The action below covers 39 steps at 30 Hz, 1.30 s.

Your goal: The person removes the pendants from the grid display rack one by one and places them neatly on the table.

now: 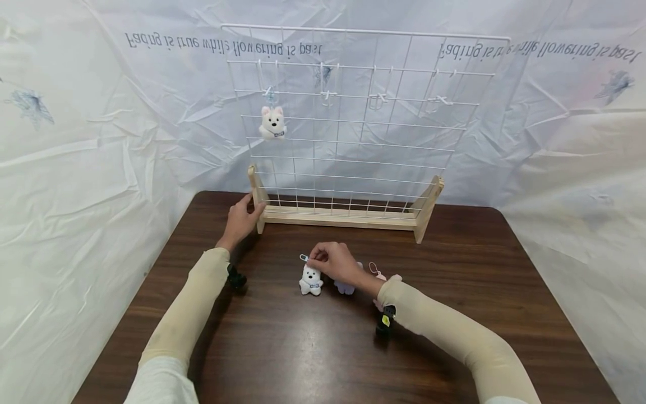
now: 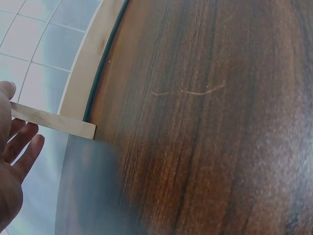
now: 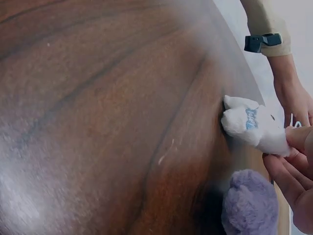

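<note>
My right hand (image 1: 337, 261) pinches a white plush dog keychain (image 1: 310, 280) near the top of its head. In the right wrist view, fingers hold that dog (image 3: 249, 122), which has a blue tag on its chest. At the rack's left end, my left hand (image 1: 239, 220) grips the wooden leg (image 1: 255, 188), with the thumb on one side and the fingers on the other. A purple plush (image 3: 250, 203) lies beside the right hand. Under the right forearm is a pink plush keychain (image 1: 381, 276), partly hidden.
A white wire grid rack (image 1: 353, 140) on a wooden base (image 1: 343, 219) stands at the back of the brown table (image 1: 292, 353). Another white plush dog (image 1: 273, 123) hangs from its left hook. Several more white hooks line the grid. White printed cloth (image 1: 75, 168) surrounds the table.
</note>
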Each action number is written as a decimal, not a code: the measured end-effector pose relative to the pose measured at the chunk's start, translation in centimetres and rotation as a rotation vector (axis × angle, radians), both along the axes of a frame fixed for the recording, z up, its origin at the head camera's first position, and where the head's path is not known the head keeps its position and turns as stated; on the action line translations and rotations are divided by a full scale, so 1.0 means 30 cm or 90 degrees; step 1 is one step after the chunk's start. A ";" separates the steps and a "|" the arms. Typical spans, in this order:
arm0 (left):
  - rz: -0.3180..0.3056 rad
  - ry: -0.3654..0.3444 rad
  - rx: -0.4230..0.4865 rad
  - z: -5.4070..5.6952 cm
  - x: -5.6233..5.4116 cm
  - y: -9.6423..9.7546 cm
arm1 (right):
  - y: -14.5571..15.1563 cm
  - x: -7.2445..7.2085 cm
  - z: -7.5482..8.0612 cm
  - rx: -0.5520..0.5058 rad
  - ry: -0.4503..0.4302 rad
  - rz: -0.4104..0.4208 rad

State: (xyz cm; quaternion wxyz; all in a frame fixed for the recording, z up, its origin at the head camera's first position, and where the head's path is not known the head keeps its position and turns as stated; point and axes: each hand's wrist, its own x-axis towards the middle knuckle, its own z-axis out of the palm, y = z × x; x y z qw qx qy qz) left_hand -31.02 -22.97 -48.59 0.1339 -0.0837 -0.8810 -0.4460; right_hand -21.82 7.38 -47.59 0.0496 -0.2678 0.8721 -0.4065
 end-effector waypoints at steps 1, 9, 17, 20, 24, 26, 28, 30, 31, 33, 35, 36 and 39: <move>0.001 0.000 -0.001 0.000 0.000 0.000 | 0.000 -0.003 0.000 0.007 0.005 -0.002; -0.002 0.003 0.000 0.002 0.003 -0.001 | 0.003 -0.019 0.004 0.046 0.036 0.008; -0.001 -0.001 -0.004 -0.002 -0.001 -0.004 | 0.002 -0.032 -0.002 0.086 0.042 0.017; -0.004 -0.002 0.000 -0.002 -0.001 -0.005 | 0.001 -0.038 -0.006 0.104 0.053 0.019; -0.001 -0.002 0.004 -0.001 -0.001 -0.005 | -0.001 -0.047 -0.008 0.124 0.072 0.027; -0.001 -0.002 0.005 0.000 0.000 -0.005 | -0.002 -0.052 -0.007 0.130 0.076 0.034; -0.006 -0.001 0.005 -0.002 0.002 -0.005 | -0.002 -0.055 -0.006 0.134 0.076 0.041; -0.009 0.001 0.006 -0.004 0.003 -0.004 | -0.001 -0.059 -0.009 0.140 0.074 0.044; -0.011 0.001 0.008 -0.005 0.003 -0.004 | 0.000 -0.062 -0.010 0.142 0.071 0.044; -0.011 0.001 0.008 -0.009 0.002 -0.004 | 0.003 -0.066 -0.013 0.143 0.062 0.044; -0.009 -0.001 0.009 -0.008 0.001 -0.005 | 0.009 -0.072 -0.008 0.137 0.054 0.046; -0.008 -0.002 0.008 -0.008 0.001 -0.006 | 0.012 -0.075 -0.004 0.134 0.051 0.046; -0.005 -0.003 0.005 -0.002 0.001 -0.007 | 0.025 -0.083 0.024 0.124 0.045 0.045</move>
